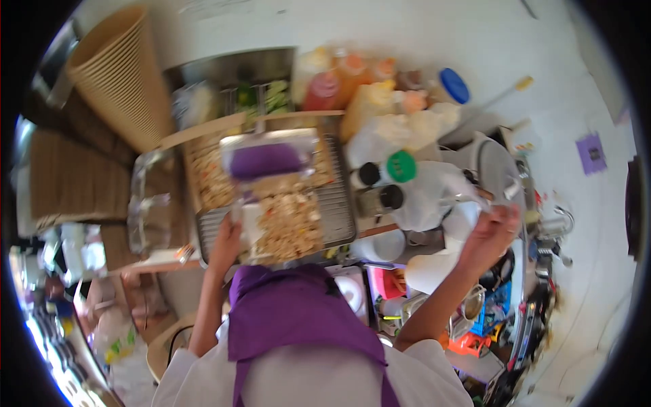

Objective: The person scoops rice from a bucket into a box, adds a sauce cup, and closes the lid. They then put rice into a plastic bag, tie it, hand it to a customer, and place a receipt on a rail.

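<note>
My left hand is closed on the left edge of a clear container filled with chopped, pale food. That container lies over a metal tray with a ribbed surface. Just behind it is a shiny metal lid or pan with a purple reflection. More of the pale food shows in a box to the left. Out to the right, my right hand is raised with bent fingers beside a clear plastic bag or container; blur hides what its fingers hold, if anything.
Stacked paper bowls lean at the back left, above brown cardboard. Sauce bottles and a green-lidded jar stand behind and right of the tray. A blue-lidded tub is farther back. White cylindrical containers sit near my right forearm.
</note>
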`<state>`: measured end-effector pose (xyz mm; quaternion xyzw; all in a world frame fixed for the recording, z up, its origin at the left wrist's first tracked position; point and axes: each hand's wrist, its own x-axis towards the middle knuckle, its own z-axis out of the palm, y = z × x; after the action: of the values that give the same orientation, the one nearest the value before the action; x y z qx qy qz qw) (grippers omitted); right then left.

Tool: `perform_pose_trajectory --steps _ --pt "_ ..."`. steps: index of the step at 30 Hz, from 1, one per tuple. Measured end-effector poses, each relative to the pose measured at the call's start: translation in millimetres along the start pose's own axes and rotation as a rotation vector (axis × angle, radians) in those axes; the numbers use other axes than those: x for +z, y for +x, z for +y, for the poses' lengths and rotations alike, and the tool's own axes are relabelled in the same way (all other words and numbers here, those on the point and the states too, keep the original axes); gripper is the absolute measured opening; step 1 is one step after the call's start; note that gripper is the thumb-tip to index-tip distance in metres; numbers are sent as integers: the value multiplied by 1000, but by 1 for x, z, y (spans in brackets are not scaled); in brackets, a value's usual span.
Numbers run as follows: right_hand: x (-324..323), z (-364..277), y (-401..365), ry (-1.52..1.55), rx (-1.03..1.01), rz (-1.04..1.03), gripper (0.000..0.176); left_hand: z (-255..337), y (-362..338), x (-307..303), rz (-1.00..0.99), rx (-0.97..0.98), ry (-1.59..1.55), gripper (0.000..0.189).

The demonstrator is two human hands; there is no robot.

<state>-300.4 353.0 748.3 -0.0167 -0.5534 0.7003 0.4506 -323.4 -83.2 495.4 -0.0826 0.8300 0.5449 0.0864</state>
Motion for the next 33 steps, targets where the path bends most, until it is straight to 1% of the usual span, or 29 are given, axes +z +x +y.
perform_pose_trajectory --steps 2,3,4,5,7,8,9,10,11,12,14,15,18,19,21,22,24,26,27,29,30,32,33 --pt "56 40 -71 -225 317 -148 32 7 -3 -3 -30 43 22 50" --pt "64 61 -97 -255 484 -418 34 10 -5 -4 -41 42 36 50" --pt "80 83 -126 -107 527 -572 33 14 -6 -3 -53 45 44 50" --pt "89 101 -148 -53 564 -749 29 16 -6 -3 -68 48 49 50" --pt "109 117 -186 -53 672 -891 25 13 -8 -5 -98 60 38 43" --pt "113 125 -200 -38 721 -912 25 11 -10 -6 -120 68 34 40" --pt "117 130 -211 -25 767 -931 24 12 -10 -5 -97 76 5 40" --pt "118 133 -217 -15 813 -947 23 12 -13 -5 -67 43 17 41" --pt "116 134 -219 -38 834 -1011 21 12 -14 -3 -40 11 28 42" --pt "112 136 -220 -63 839 -1011 20 20 -17 -5 -15 -21 38 43" --pt "96 143 -217 -117 851 -1010 17 32 -17 -12 -44 -2 59 46" --pt "84 141 -202 -253 820 -972 15 34 -19 -13 -62 4 72 48" --pt "77 132 -193 -255 813 -946 15 28 -19 -7 -42 -15 114 48" --pt "80 125 -193 -267 795 -977 15 29 -19 -7 -45 -22 116 48" --pt "90 117 -200 -177 832 -996 14 36 -20 -6 -56 -37 122 50" --pt "95 116 -205 -132 850 -1001 14 43 -21 -7 -103 -46 151 51" --pt "97 120 -211 -134 820 -1072 13 57 -23 -12 -198 -59 209 57" --pt "92 126 -212 -143 797 -1118 13 38 -19 -12 -241 42 241 64" --pt "89 125 -204 -197 796 -1104 13 30 -17 -13 -261 92 252 69" --pt "77 124 -181 -306 792 -1078 12 29 -16 -15 -279 94 214 71" --pt "72 125 -177 -285 800 -1064 13 31 -16 -16 -288 95 195 73" --pt "64 127 -172 -243 814 -1035 13 38 -16 -14 -299 39 170 71" --pt "64 124 -171 -211 826 -981 13 41 -17 -14 -304 9 158 70"
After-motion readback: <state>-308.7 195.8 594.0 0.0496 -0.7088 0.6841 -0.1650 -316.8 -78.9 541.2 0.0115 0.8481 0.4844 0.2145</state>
